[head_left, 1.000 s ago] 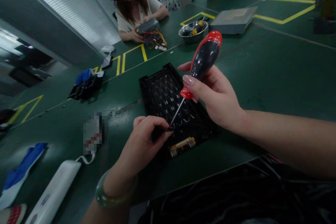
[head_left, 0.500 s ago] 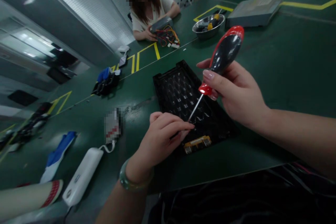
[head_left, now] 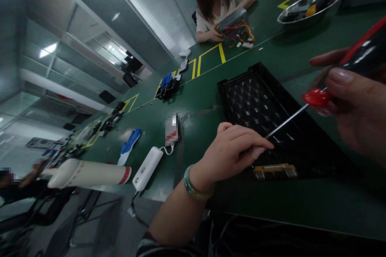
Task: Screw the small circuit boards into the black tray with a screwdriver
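A screwdriver [head_left: 358,58] with a red and black handle is gripped in my right hand [head_left: 358,104], at the right edge of the view. Its thin metal shaft slants down to the left, and the tip ends at the fingers of my left hand [head_left: 232,152]. Those fingers are pinched together by the tip; what lies between them is hidden. Below both hands is a black, open-faced case part [head_left: 253,100] with a patterned, shiny inner panel. A small orange-brown connector board [head_left: 275,171] sits at its near end, just beyond my left fingertips.
Across the table a person [head_left: 224,8] holds a grey metal box with coloured wires [head_left: 238,32]. A steel bowl of tools [head_left: 310,8] stands at the back right. To the left lie a white power bank [head_left: 147,168], a blue-white glove [head_left: 129,146] and a cream bottle [head_left: 96,171].
The view has swung left, so everything sits farther right in it. The screwdriver now leans lower to the right, while its tip stays at my left fingertips.
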Demonstrator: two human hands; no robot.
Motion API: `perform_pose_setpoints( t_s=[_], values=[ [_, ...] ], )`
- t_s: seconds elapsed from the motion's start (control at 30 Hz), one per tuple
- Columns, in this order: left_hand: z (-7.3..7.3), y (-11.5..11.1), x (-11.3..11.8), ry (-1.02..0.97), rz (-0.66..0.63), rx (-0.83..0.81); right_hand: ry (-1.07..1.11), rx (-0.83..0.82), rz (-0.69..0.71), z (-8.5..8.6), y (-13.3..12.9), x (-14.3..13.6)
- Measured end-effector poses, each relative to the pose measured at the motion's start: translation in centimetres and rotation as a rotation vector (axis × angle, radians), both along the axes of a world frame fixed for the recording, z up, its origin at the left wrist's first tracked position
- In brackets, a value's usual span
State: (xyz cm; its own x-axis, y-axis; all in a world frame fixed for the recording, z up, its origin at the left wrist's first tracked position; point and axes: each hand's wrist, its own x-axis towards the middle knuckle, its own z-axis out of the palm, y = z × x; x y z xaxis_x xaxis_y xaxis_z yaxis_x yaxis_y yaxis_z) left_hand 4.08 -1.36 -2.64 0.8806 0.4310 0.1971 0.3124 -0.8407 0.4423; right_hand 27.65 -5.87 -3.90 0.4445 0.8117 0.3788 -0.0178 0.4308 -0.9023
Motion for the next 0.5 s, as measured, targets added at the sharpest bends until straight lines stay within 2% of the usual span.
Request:
perform_pose_setpoints(
  t_s=[0.13,0.3,0.37,0.43,0.5],
  values=[
    [-0.2,0.2,0.0,0.004,0.002,-0.098,0.016,0.025,-0.042,0.4,0.2,0.6],
    [-0.8,0.5,0.2,-0.038,0.027,-0.221,-0.077,-0.013,-0.189,1.3,0.1,0.8],
    [-0.9,0.6,0.3,-0.040,0.017,-0.277,-0.084,0.101,-0.232,1.1,0.3,0.7],
    [-0.8,0.6,0.4,-0.052,0.023,-0.326,-0.092,0.241,-0.214,0.9,0.6,0.5],
    [-0.7,0.6,0.6,-0.055,0.037,-0.379,-0.114,0.278,-0.183,0.7,0.8,0.4]
  ],
)
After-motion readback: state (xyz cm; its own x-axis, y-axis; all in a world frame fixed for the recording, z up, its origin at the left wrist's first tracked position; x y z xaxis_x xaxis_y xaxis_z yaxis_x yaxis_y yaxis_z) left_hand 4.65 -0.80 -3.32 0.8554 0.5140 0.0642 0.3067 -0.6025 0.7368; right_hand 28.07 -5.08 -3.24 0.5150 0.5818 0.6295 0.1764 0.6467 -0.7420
